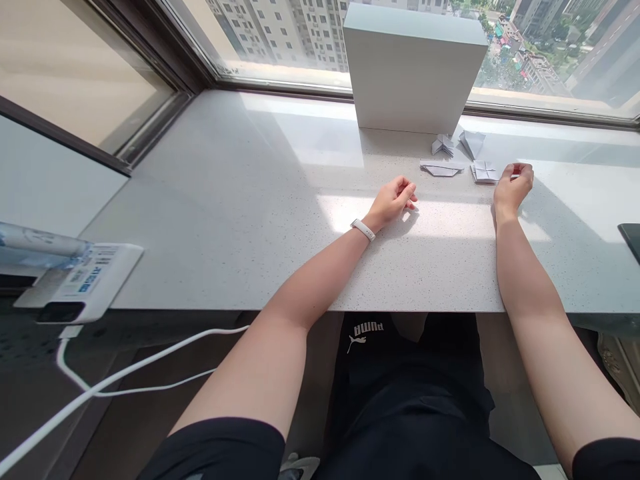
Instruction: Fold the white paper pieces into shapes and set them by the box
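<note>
My left hand (395, 201) rests on the white speckled counter, fingers loosely curled inward and no object visible in them. Beyond it lies a flat, boat-shaped folded paper (442, 169). Curled as well, my right hand (514, 189) is down beside a square folded paper (484, 172); I cannot tell whether they touch. No object shows in the right fingers. Behind these, a folded paper with several points (443, 145) and a cone-like folded paper (472, 143) lie close together.
A large white box (415, 77) stands upright against the window behind the papers. At the left edge lies a white power bank (95, 280) with a white cable (125, 370) running off the counter. A dark flat object (632, 240) shows at the right edge.
</note>
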`<state>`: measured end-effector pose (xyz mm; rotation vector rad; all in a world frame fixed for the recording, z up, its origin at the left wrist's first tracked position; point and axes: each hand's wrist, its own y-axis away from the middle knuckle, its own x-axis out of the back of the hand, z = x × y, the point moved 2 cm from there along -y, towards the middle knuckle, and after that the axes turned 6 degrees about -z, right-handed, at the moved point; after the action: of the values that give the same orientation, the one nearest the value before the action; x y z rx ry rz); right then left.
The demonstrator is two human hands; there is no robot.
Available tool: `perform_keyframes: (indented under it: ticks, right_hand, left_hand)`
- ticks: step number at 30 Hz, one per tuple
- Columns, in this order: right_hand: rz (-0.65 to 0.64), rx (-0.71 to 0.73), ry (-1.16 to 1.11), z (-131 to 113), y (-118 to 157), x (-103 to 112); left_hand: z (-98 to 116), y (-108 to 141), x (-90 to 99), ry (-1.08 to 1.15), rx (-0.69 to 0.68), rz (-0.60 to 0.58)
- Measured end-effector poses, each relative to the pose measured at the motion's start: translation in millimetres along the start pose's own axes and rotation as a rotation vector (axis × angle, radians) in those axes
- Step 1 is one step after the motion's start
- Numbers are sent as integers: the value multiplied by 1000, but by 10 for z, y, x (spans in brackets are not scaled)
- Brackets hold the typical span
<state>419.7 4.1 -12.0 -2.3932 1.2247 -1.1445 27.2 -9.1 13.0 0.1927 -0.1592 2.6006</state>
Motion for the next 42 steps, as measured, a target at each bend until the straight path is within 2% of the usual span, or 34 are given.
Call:
perform_keyframes:
  ticks: [4,8,12,15,17,19,31,42]
  right_hand:
    - [-127,167,-90,-412,351,-8]
    - [-402,346,-282,-926,824,-106]
    - [-715,408,-420,-1317,1242,-193]
    - [-927,463,-485,-1451,1455,-215]
    - [-1014,478,-518,-1469,1531,-206]
    - [-1048,482,-537,-1462,1561,-190]
    - [-1057,497,-528,-1499,1610,-179]
    - [-1066,456,-515,-1515,1597,-159]
  left_hand:
    - [-49,-24,15,-7,-13,-6]
    - [-147,-74,31,-40,-52,-15]
    - [-174,-72,59,-149,-220,26]
    - [-152,-17,29,-205,-318,-126]
    - [-143,20,-5,-259,-336,-249]
    - [-139,39,-25,-310,-341,-294]
    - [-152,82,-1,-367,-320,-257]
    - [-67,117,-11,-338,-253,-241]
